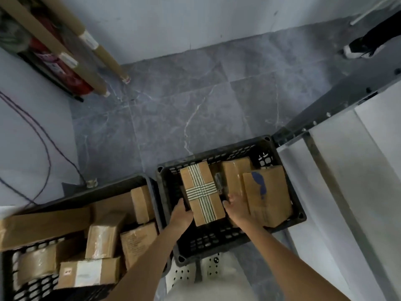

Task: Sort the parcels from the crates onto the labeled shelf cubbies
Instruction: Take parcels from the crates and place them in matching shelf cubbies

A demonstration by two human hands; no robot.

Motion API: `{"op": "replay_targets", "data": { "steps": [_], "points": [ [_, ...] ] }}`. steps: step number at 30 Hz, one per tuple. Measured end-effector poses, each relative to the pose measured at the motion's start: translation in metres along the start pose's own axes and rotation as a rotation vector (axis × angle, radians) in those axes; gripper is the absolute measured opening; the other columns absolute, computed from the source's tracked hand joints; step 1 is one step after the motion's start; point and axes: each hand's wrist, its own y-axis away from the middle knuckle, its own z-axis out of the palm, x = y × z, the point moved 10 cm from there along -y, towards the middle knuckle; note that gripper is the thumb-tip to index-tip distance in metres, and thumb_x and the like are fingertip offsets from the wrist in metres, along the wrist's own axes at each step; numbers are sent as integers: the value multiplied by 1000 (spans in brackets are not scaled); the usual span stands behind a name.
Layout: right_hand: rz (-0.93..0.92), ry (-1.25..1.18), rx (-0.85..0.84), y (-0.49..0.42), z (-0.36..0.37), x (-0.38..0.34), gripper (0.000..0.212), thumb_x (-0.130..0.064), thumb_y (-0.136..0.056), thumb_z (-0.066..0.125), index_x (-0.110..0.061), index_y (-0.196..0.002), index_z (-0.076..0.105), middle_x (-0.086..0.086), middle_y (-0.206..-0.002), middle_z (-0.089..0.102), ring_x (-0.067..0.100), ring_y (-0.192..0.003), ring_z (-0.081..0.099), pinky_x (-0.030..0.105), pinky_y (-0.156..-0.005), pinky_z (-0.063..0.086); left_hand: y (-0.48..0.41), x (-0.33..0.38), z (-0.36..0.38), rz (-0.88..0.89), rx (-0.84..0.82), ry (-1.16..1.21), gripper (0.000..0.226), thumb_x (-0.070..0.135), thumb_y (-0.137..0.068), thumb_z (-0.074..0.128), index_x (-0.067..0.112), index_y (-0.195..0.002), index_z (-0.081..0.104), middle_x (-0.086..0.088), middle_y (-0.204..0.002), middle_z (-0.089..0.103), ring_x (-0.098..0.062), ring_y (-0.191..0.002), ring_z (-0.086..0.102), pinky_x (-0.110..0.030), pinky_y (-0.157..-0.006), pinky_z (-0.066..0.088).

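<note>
A brown cardboard parcel (200, 192) crossed with striped white tape stands tilted in the right black crate (288, 183). My left hand (181, 215) grips its near left edge. My right hand (235, 208) holds its near right edge, fingers curled at the side. Two more brown parcels lie to the right in the same crate: one plain (235, 172), one with a blue mark (268, 196). The left black crate (32, 287) holds several taped brown parcels (103, 237).
A white shelf unit with a grey metal frame (338, 170) stands right of the crate. Cardboard tubes (93, 48) and a red extinguisher (58, 68) lean at the far left wall. Cables (43, 144) run down the left wall. Another person's shoe (358, 49) is far right.
</note>
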Motion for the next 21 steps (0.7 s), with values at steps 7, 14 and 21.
{"op": "replay_targets", "data": {
  "steps": [7,14,21],
  "points": [
    [16,-52,-164,-46,61,27,61,-15,-95,51,-16,-148,21,6,-144,41,25,-131,40,34,-106,33,-64,-22,44,-33,-88,246,61,-6,-93,42,13,-147,20,-7,-148,34,-29,-133,37,-36,-104,40],
    [-52,-196,41,44,-1,-3,49,5,-88,53,-14,-133,42,5,-130,52,18,-120,49,35,-106,40,20,24,9,86,-20,154,36,-4,-87,41,14,-118,37,-8,-109,49,-20,-87,48,-32,-68,44],
    [-265,-165,87,188,-131,-152,42,-3,-97,42,-15,-137,39,-1,-132,49,20,-118,52,14,-79,44,193,170,-59,295,29,143,18,13,-90,52,19,-102,39,-10,-112,55,-20,-96,55,-47,-90,50]
  ]
}}
